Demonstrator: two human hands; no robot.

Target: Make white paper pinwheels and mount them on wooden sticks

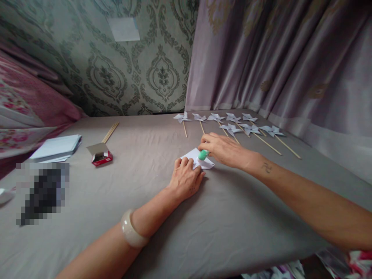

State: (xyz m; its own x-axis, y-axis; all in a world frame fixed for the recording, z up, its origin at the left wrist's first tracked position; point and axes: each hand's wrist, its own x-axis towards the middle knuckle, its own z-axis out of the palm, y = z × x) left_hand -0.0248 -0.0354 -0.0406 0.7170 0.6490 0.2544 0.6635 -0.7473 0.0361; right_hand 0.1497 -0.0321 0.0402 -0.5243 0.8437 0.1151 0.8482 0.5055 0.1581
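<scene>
Steadying the folded white paper (pixel 193 154) appears to be left to the left hand (pixel 185 177), whose bent fingers are rested on its near left part; whether an edge is also pinched beneath them cannot be told. A small green object (pixel 203 155) is gripped in the closed fingers of the right hand (pixel 223 150), its pale lower end set at the paper, which lies on the grey cloth (pixel 162 248). If the object were pressed down too hard or dragged sideways, the paper could be creased or slid over the soft cloth. Loose flaps could be lifted or skewed if the left hand's pressure were eased. Beyond the right hand, white paper pinwheels (pixel 216 117) are laid out on sticks, the nearest ones close enough to be knocked or bent by a careless outward sweep.
</scene>
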